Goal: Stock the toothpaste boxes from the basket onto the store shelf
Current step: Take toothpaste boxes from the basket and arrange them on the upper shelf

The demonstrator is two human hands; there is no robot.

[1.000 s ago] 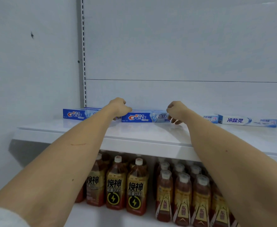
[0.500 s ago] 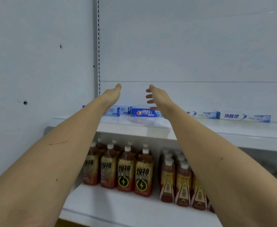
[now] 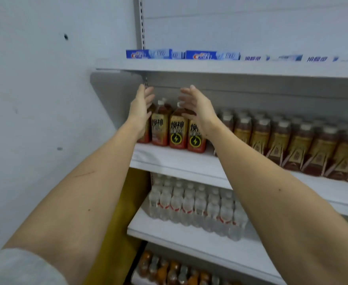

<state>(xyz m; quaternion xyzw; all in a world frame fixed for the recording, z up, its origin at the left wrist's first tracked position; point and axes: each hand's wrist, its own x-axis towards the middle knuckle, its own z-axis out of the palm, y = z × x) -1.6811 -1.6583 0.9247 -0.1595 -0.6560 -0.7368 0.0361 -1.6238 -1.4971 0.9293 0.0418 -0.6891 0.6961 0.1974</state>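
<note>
1. Look first at the left hand [image 3: 141, 105] and the right hand [image 3: 195, 108]: both wide open, fingers straight, palms facing each other, nothing in them. Held up in front of the brown bottles [image 3: 176, 128], just under the top shelf [image 3: 210, 67], touching no bottle as far as can be seen.
2. Find the toothpaste boxes [image 3: 211, 55]: lying flat in a row on the top shelf, blue ones to the left, white ones [image 3: 272, 58] to the right, well above both hands.
3. Look for the basket next. Not to be seen here, so most likely down low. Cannot tell if the yellow thing [image 3: 115, 223] beside the lower shelves is part of it.
4. Bring both hands down and back with care. Stay away from the bottle caps, as one bump could tip a bottle and knock down its neighbours.
5. Watch out for the water bottles [image 3: 189, 204] on the shelf below too.
6. Pick the next box by its two short ends, one end in each hand. Hold softly, as thin card probably dents with a hard squeeze.
7. Lift the box level and clear of the front edge of the top shelf.
8. Put it down flat, printed side to the front, like the others in the row.
9. Slide it in line with its neighbours, blue beside blue and white beside white.
10. Let go only when the box lies flat and far enough back from the edge.
</note>
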